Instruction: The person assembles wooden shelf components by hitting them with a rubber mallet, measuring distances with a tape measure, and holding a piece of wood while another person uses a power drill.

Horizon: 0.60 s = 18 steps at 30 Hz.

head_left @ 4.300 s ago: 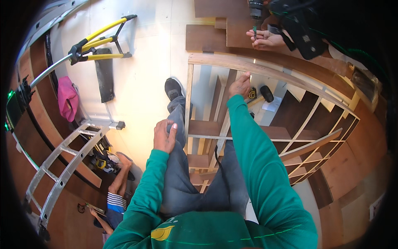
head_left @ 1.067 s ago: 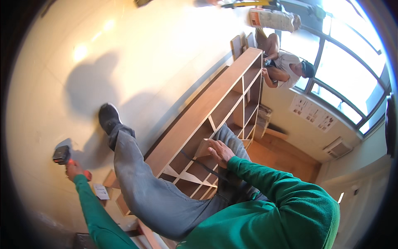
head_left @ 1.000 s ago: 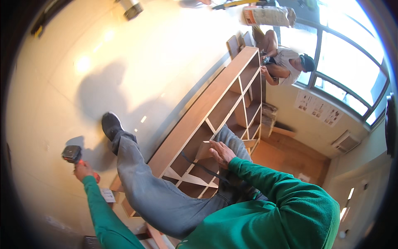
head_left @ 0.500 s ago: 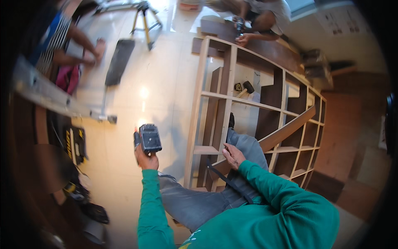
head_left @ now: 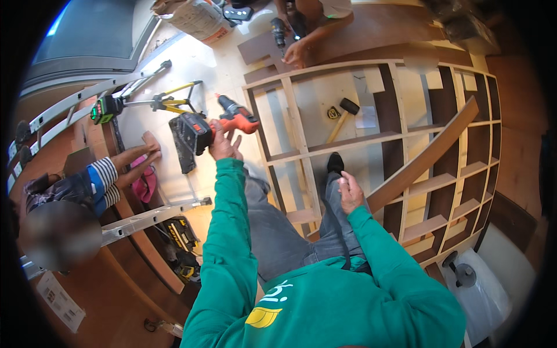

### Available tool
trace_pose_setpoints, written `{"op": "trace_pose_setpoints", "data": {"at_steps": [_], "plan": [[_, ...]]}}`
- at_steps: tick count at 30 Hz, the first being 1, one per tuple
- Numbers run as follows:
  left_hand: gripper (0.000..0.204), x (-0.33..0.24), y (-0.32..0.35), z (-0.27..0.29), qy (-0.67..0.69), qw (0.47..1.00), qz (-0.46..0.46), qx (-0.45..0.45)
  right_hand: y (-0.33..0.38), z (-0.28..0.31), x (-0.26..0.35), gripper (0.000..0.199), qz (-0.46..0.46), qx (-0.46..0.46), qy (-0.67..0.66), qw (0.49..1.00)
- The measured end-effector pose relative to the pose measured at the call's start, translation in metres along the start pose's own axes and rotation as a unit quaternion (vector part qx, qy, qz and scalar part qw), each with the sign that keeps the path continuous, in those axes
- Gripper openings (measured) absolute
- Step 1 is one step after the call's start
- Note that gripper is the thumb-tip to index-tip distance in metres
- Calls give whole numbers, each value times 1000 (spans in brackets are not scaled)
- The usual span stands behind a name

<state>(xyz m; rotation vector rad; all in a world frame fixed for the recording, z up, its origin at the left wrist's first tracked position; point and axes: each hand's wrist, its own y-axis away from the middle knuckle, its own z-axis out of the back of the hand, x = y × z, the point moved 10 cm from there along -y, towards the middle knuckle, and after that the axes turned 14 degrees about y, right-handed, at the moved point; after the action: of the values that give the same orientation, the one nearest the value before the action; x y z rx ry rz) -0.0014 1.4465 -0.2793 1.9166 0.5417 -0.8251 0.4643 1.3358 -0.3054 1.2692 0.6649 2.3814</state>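
In my left hand (head_left: 220, 142) is a red and black cordless drill (head_left: 235, 116), gripped by its handle with its black battery (head_left: 192, 133) toward the left. The drill is raised over the floor beside a shelf frame (head_left: 301, 152), its chuck pointing away from me. My right hand (head_left: 350, 194) is beside my right leg, near a loose brown board (head_left: 426, 153) lying slantwise across the frame. Its fingers are curled together, and what they hold, if anything, is hidden. A mallet (head_left: 342, 120) and a tape measure (head_left: 333, 112) lie on the floor within one frame opening.
Another person's hand (head_left: 295, 55) is by a second drill (head_left: 278, 33) beyond the frame. Someone sits at the left near a ladder (head_left: 156, 218). A yellow-legged tripod (head_left: 174, 103) holds a green-lit laser level (head_left: 105, 109). A bucket (head_left: 200, 20) stands at the back.
My left hand has moved farther away and slightly right, turning the drill so its red body shows. The right hand has shifted slightly up and right. The view has swung left.
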Motion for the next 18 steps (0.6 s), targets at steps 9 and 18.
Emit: {"op": "trace_pose_setpoints", "data": {"at_steps": [9, 18], "plan": [[52, 9, -96, -57, 25, 991, 131, -17, 20, 5, 94, 49, -80, 19, 494, 866], [51, -65, -182, -37, 22, 975, 221, 7, 48, 7, 363, 34, -72, 88, 466, 878]]}}
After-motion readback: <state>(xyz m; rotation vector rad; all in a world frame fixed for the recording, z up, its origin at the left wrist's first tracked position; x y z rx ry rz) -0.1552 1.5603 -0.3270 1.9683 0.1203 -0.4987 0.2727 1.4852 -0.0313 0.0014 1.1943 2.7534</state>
